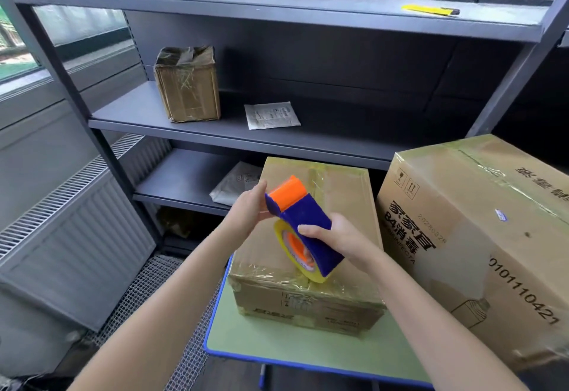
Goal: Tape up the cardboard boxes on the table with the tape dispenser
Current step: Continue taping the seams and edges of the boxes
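Note:
A blue and orange tape dispenser (303,221) with a yellow tape roll (295,255) hovers over a small cardboard box (335,203) on the green table (277,347). My right hand (335,238) grips the dispenser's blue body from the right. My left hand (251,209) holds its orange front end, fingers around the left side. Clear tape covers the small box's top seam and edges. A bigger printed cardboard box (480,236), also wrapped in tape, stands to the right, touching the small one.
Grey metal shelving (215,132) stands behind the table. It holds a small taped box (187,86), a white packet (272,115), a grey bag (237,183) and, on top, a yellow utility knife (431,10). A radiator (77,230) lines the left wall.

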`<control>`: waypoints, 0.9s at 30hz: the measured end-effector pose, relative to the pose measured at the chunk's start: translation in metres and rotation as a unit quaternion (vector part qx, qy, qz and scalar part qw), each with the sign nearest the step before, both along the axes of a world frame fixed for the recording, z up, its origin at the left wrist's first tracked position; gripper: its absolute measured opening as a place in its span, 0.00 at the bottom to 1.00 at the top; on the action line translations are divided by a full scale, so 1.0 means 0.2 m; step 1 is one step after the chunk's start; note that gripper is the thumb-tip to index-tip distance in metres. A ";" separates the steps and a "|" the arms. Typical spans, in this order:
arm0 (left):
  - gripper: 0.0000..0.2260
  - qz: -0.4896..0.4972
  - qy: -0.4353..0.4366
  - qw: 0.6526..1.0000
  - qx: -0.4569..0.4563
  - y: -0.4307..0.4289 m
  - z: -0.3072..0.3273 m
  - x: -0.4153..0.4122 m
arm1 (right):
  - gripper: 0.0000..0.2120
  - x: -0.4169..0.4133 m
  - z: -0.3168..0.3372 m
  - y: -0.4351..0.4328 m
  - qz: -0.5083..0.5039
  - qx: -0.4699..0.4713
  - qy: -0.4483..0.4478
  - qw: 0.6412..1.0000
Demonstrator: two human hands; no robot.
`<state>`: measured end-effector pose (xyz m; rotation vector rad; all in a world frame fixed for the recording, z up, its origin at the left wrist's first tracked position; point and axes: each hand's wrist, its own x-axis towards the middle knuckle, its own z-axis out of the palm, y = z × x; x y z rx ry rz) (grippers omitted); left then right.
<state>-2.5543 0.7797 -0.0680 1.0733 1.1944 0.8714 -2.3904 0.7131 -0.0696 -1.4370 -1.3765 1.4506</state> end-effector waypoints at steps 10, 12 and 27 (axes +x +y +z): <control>0.07 -0.118 -0.010 0.992 -0.045 0.03 0.06 -0.09 | 0.16 0.17 0.09 0.02 0.052 -0.037 -0.047 0.997; 0.09 -0.134 0.013 0.990 -0.052 0.03 0.06 -0.08 | 0.19 0.18 0.09 0.02 0.064 -0.043 -0.076 0.994; 0.12 -0.066 0.042 0.994 -0.070 -0.01 -0.03 -0.07 | 0.25 0.21 0.11 0.12 0.157 -0.064 -0.185 0.968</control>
